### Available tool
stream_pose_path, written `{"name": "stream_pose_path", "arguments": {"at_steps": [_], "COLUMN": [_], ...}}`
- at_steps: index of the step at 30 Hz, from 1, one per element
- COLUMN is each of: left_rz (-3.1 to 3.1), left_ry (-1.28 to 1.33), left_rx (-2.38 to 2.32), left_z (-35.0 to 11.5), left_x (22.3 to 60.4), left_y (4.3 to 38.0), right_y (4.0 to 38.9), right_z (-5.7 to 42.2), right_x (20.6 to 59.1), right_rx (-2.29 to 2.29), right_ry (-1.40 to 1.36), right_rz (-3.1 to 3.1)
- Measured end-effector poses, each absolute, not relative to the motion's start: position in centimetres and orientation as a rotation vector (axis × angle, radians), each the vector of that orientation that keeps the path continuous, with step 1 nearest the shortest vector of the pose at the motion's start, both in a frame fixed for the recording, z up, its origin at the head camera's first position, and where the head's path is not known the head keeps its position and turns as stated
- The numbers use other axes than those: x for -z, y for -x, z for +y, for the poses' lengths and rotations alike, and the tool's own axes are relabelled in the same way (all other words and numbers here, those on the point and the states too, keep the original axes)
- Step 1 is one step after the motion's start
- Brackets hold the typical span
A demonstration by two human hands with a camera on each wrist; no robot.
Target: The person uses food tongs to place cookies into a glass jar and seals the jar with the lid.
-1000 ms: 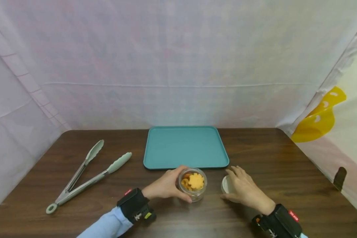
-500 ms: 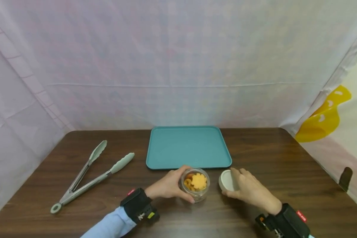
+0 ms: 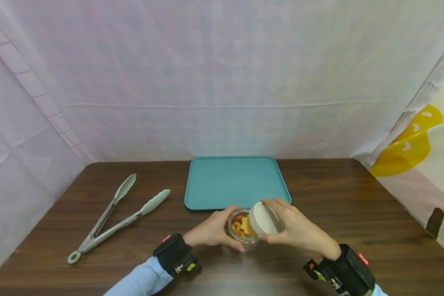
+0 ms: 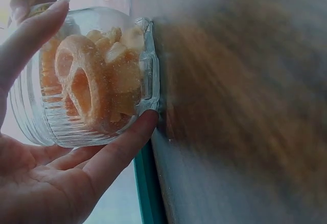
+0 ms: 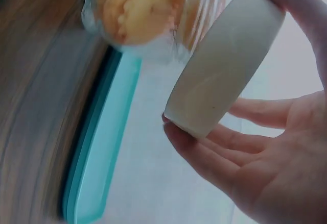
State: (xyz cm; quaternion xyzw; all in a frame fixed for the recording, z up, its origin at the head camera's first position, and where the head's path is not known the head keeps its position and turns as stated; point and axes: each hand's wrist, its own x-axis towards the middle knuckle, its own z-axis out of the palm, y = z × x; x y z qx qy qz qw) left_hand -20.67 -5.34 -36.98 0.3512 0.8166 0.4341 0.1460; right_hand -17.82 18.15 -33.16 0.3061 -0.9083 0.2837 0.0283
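A clear glass jar [image 4: 36, 96] of orange snack pieces stands on the table, its mouth uncovered on the left side in the head view. My left hand [image 3: 218, 230] grips the jar around its side, thumb on the near side and fingers on the far side. Ring-shaped snacks [image 4: 82, 81] press against the glass in the left wrist view. My right hand [image 3: 294, 226] holds a white round lid [image 3: 262, 218] by its rim, between thumb and fingers. Tilted, the lid [image 5: 225, 63] overlaps the right part of the jar's mouth.
Behind the jar lies a teal rectangular tray [image 3: 237, 181] on the dark wooden table [image 3: 340, 193]. Spread metal tongs [image 3: 112, 230] with pale green tips rest at the left. A pale cloth [image 3: 207, 82] hangs behind the table.
My right hand has taken up the lid from the table and carried it left to the jar's mouth. My left hand keeps its grip on the jar.
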Motion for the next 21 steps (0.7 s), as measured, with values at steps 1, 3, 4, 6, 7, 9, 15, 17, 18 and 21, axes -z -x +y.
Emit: {"name": "stream_pose_path", "arguments": {"at_steps": [1,3,4,6,7,9,15,17,18,21], "left_rz": [2.351,2.349,2.344,2.345,2.348,2.352,2.374,2.369,2.366,2.350], "left_ry": [-1.009,-1.007,-1.000,-0.988,-0.983,-0.974,-0.970,-0.979,-0.985,-0.996], "left_rx": [-1.249,-1.245,-1.243,-1.236,-1.234,-1.230,-1.216,-1.221,-1.226,-1.247], "left_z": [-5.3,-5.3,-5.3,-5.3,-5.3,-5.3,-5.2,-5.2,-5.2,-5.2], "left_x": [37.0,36.9,36.9,36.8,36.8,36.8,36.9,37.0,37.0,37.0], "left_y": [20.7,20.7,20.6,20.6,20.6,20.6,20.6,20.6,20.6,20.6], "right_y": [17.8,17.9,17.9,17.9,17.9,18.0,18.3,18.4,18.4,18.6], "right_z": [17.9,17.3,17.0,16.5,16.3,15.9,15.0,14.9,14.8,14.6], "right_x": [33.2,33.3,33.3,33.3,33.3,33.2,32.8,32.7,32.6,32.4], "right_rx": [-0.879,-0.871,-0.865,-0.847,-0.845,-0.832,-0.807,-0.800,-0.794,-0.765], "right_ry": [-0.967,-1.009,-1.028,-1.076,-1.090,-1.124,-1.177,-1.186,-1.193,-1.222], "right_rz": [-2.797,-2.799,-2.798,-2.787,-2.790,-2.792,-2.828,-2.838,-2.841,-2.838]}}
